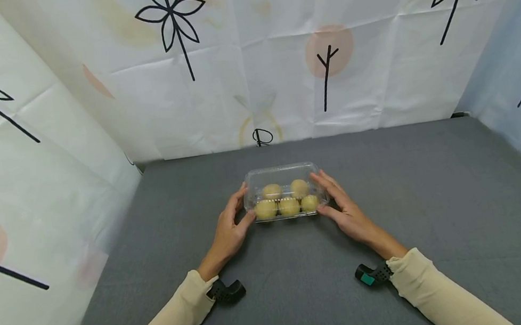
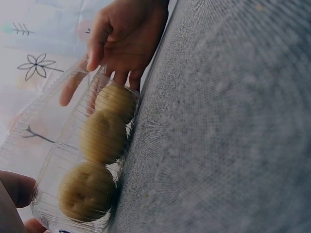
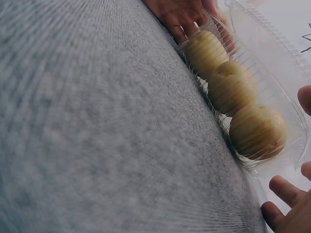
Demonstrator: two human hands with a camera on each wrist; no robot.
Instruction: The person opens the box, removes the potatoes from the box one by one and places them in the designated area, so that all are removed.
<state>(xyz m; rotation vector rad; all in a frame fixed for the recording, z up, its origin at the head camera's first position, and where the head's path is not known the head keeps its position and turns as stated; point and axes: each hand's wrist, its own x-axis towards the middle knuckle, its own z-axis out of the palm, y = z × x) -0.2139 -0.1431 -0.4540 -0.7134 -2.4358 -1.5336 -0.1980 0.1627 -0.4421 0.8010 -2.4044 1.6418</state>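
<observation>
We see a screened-off work spot, home or lab we cannot tell: flower-printed sheets (image 1: 276,85) line the frame's left, top and upper right around a grey table (image 1: 290,298).

Head view: looked forward and down across bench (image 1: 278,278) from above. Wrist views: low, close, tipped sideways, facing inward from left and right; both shared near side of clear container (image 1: 286,172).
</observation>
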